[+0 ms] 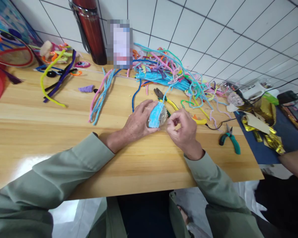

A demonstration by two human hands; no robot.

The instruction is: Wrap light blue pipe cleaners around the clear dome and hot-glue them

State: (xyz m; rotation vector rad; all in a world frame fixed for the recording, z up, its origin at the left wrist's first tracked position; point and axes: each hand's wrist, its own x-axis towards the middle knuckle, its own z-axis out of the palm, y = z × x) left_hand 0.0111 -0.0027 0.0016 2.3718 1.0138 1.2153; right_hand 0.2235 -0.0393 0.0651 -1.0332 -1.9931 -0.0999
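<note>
My left hand [138,122] is wrapped round a clear, rounded piece [163,115] partly covered with rows of light blue pipe cleaner [154,115]. One blue strand [168,90] rises from its top toward the pile behind. Thumb and finger of my right hand [182,129] are pinched together just right of the piece; what is between them is too small to make out. Yellow-handled pliers [172,103] lie right behind my hands. To the left rests a loose bunch of blue and pink pipe cleaners [103,94].
A large tangle of coloured pipe cleaners [169,74] lines the wall, beside a dark red thermos [90,31]. Teal-handled pliers [230,138] and a glue gun with yellow [201,121] sit to the right. Another person's arm [295,162] reaches in near gold foil [273,140].
</note>
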